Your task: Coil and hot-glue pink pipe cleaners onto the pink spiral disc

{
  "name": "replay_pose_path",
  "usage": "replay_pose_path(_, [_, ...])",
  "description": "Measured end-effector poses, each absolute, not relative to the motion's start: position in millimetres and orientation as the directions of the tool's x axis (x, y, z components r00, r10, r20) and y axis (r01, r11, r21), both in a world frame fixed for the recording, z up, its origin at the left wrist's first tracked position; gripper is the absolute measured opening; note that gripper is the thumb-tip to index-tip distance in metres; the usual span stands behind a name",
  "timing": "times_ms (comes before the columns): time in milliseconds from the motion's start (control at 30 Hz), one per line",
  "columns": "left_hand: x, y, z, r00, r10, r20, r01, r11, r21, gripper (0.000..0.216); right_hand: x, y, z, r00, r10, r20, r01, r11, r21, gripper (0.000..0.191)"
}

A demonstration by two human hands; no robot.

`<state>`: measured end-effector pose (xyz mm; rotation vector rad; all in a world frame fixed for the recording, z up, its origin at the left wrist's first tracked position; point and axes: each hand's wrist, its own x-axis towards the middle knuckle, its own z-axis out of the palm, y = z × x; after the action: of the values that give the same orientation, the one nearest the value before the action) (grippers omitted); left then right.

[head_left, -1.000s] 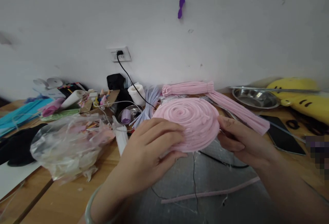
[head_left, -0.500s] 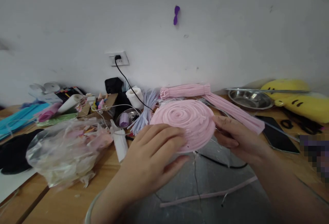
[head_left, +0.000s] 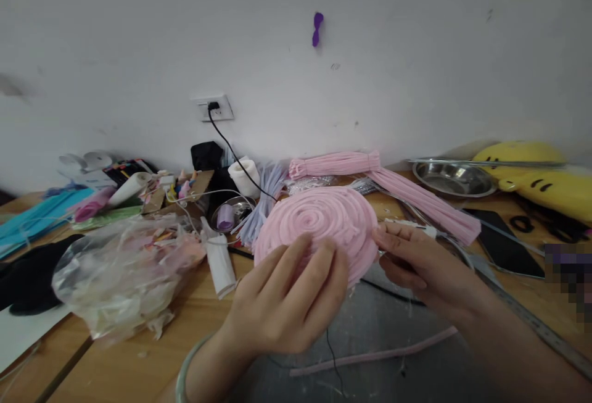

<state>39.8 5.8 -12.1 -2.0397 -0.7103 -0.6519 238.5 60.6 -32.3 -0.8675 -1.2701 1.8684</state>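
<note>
Between my hands, above the work surface, is a flat round coil of fuzzy pink pipe cleaner (head_left: 340,208), its spiral face tilted toward me. My left hand (head_left: 296,295) lies over the near part of the coil, fingers bent with their tips on the spiral; its thumb is hidden. At the right edge, my right hand (head_left: 409,261) pinches the rim between thumb and fingers. Below, a single pink pipe cleaner (head_left: 370,357) lies on a grey mat (head_left: 383,384), and a thin dark wire hangs down near it.
Behind the coil lie bundled pink pipe cleaners (head_left: 333,163) and lilac ones (head_left: 268,190). A crumpled plastic bag (head_left: 120,279) sits at left. A metal bowl (head_left: 456,179), a phone (head_left: 504,242) and a yellow plush (head_left: 541,174) are at right. A black cord (head_left: 231,151) runs from the wall socket.
The pink coil has shifted slightly left and down. My left hand's fingers have bent more and moved onto the coil's face, while my right hand still pinches the rim.
</note>
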Motion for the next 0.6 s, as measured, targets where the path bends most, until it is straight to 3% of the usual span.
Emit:
replay_pose_path(300, [32, 0, -20, 0.754, 0.223, 0.618, 0.642, -0.452, -0.619, 0.034, 238, 58, -33, -0.547, 0.821, -0.164, -0.171, -0.301, -0.938, 0.036])
replay_pose_path(467, [38, 2, -18, 0.706, 0.278, 0.651, 0.688, -0.491, -0.535, 0.026, 236, 58, -33, -0.530, 0.834, -0.155, -0.177, -0.287, -0.941, 0.038])
replay_pose_path(600, [44, -2, -19, 0.665, 0.381, 0.642, 0.739, -0.460, -0.492, 0.032, 233, 56, -35, -0.518, 0.843, -0.146, -0.181, -0.275, -0.944, 0.037])
